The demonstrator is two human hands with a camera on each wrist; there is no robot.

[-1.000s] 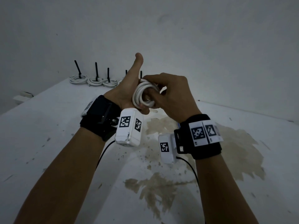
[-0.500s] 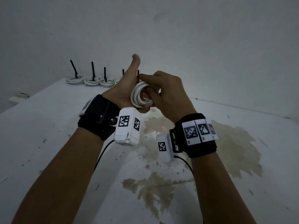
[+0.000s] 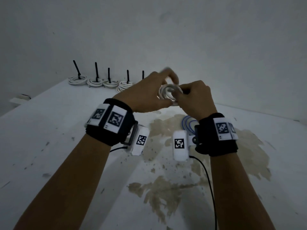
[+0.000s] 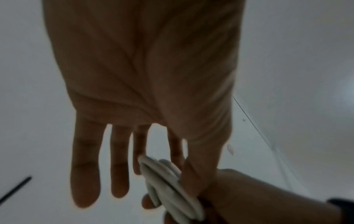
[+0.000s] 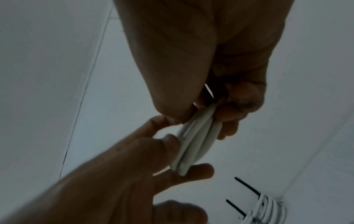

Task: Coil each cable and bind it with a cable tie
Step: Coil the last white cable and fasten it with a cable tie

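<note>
A coiled white cable point(image 3: 167, 93) is held in the air above the desk point(image 3: 49, 138), between the two hands. The right hand point(image 3: 194, 100) is seen with fingers curled; its grip is pinched on the near-right edge of the coil, thumb on one side, fingertips point(image 5: 229, 115) on the other. In the right wrist view the loops point(image 5: 193, 144) are seen edge-on, pressed flat together in that pinch.

The left hand point(image 3: 149, 95) is placed on the opposite side of the coil. In the left wrist view the outer fingers point(image 4: 84, 174) are extended and slightly spread, holding nothing; the thumb and forefinger are arched around the coil's far edge. Whether a firm pinch is made there cannot be told, as the fingertips are blurred in the head view. Contact with the loops is shown in the right wrist view, where the coil's lower end rests against one left finger point(image 5: 191, 172).

Beyond the left grip, along the desk's far edge by the wall, a row of bound cable coils point(image 3: 94, 82) is laid out, each with a black cable tie point(image 3: 96, 70) standing upright. Two such tie tails and one bundle point(image 5: 268, 210) are visible below the right grip in the right wrist view.

Just under the right wrist, a blue-and-white looped cable point(image 3: 187, 122) is lying on the desk, on a brownish stain point(image 3: 166, 130). Black wristbands with printed markers point(image 3: 116, 120) are worn on both wrists.
</note>
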